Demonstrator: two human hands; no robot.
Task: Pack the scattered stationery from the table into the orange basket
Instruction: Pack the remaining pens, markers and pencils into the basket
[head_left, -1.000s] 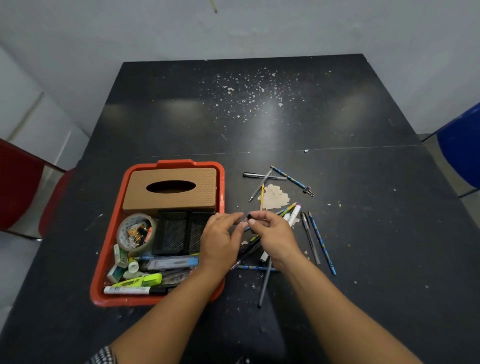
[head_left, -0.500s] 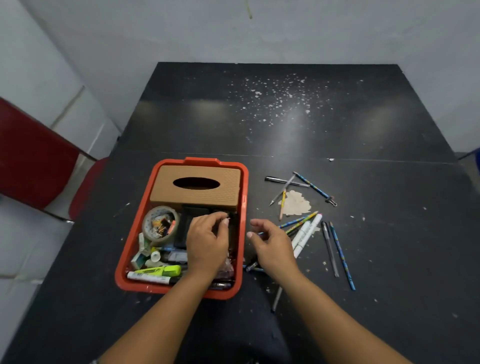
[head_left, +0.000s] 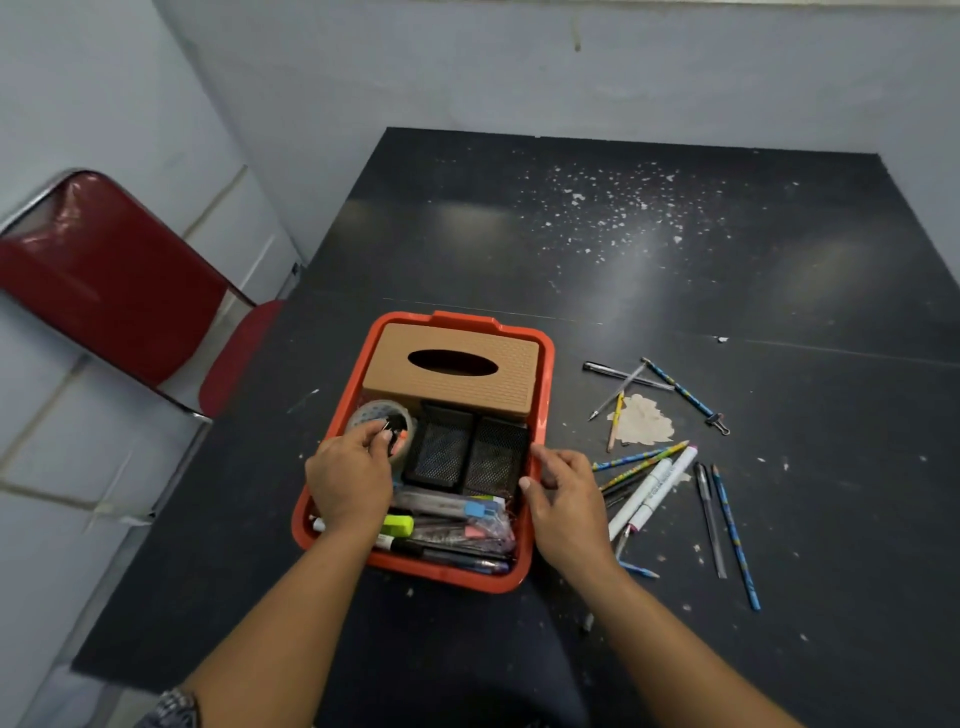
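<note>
The orange basket (head_left: 543, 395) sits on the black table (head_left: 675, 270). It holds a brown tissue box (head_left: 452, 384), a tape roll (head_left: 370, 410), a black mesh organizer (head_left: 467, 452), a yellow highlighter (head_left: 399, 525) and several pens. My left hand (head_left: 348, 478) hovers over the tape roll and pinches a small black clip (head_left: 388, 427) at its fingertips. My right hand (head_left: 569, 509) rests by the basket's right rim, fingers loosely bent, holding nothing. Right of the basket lie two white markers (head_left: 654, 488), a grey pen (head_left: 709, 519), a blue pencil (head_left: 735, 535), a yellow pencil (head_left: 615, 421) and other pens.
A red folding chair (head_left: 114, 280) stands at the table's left side by the wall. White flecks and a torn beige patch (head_left: 644, 423) mark the tabletop. A blue patterned pencil with a clip on its end (head_left: 680, 389) lies furthest back among the scattered items.
Both hands held a small black item right of the basket. My left hand carried it left over the basket to the tape roll; my right hand let go and stayed near the rim.
</note>
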